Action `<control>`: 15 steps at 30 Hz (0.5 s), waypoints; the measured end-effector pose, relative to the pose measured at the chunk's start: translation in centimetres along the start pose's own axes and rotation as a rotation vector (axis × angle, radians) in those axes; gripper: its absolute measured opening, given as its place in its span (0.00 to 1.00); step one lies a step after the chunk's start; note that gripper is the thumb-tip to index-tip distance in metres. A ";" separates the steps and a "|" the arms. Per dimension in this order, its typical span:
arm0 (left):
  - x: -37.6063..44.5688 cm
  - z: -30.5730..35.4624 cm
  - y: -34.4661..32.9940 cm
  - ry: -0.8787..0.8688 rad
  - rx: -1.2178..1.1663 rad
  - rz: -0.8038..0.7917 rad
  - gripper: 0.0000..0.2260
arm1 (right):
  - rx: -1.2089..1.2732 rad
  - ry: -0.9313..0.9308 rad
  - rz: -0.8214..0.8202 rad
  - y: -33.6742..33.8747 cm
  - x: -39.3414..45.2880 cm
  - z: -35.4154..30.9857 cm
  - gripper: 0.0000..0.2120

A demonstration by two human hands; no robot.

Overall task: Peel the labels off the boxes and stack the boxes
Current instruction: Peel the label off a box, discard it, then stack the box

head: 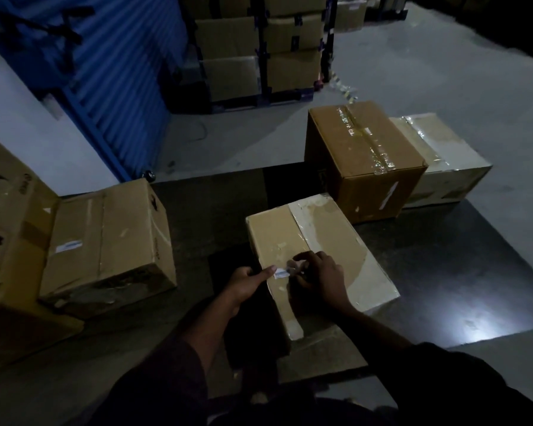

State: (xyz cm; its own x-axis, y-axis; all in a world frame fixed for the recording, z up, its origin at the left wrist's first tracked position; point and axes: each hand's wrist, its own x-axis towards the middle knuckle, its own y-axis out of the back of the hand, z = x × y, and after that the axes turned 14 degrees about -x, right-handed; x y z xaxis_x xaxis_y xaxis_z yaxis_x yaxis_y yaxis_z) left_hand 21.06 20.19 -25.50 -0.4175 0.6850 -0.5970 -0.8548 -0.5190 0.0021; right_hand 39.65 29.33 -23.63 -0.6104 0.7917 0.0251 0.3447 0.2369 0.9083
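A flat cardboard box [330,241] with pale tape patches lies on the dark floor right in front of me. A small white label [281,273] sits near its left edge, partly lifted. My right hand [317,278] pinches the label's curled end with fingers bent over it. My left hand [246,284] grips the box's left edge, thumb on top beside the label. A brown taped box [363,161] with a white strip on its side stands behind. At the left sits a box [111,241] carrying a white label [69,246].
A pale box [443,161] lies behind the brown one at right. More cartons [3,216] stand at the far left. A rack of stacked boxes [259,50] and a blue shutter [111,72] close the back. Grey floor spreads to the right.
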 end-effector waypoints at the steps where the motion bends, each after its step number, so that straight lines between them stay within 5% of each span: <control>1: 0.1 -0.1 0.0 -0.003 -0.001 0.011 0.35 | -0.030 0.010 -0.003 -0.1 0.0 -0.1 0.13; 9: -0.2 -0.6 -0.4 -0.012 -0.058 0.039 0.29 | -0.024 -0.024 0.019 -0.3 0.0 -0.1 0.10; 15: -0.2 -0.9 -0.5 -0.042 -0.029 0.091 0.38 | -0.116 -0.018 0.004 -0.1 0.3 -0.4 0.10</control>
State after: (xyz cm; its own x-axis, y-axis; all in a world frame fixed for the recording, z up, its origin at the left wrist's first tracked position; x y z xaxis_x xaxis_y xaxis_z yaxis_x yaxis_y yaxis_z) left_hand 21.84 19.88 -26.10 -0.5063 0.6546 -0.5614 -0.8035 -0.5945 0.0315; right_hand 39.09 29.30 -23.54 -0.5955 0.8030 0.0224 0.2617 0.1675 0.9505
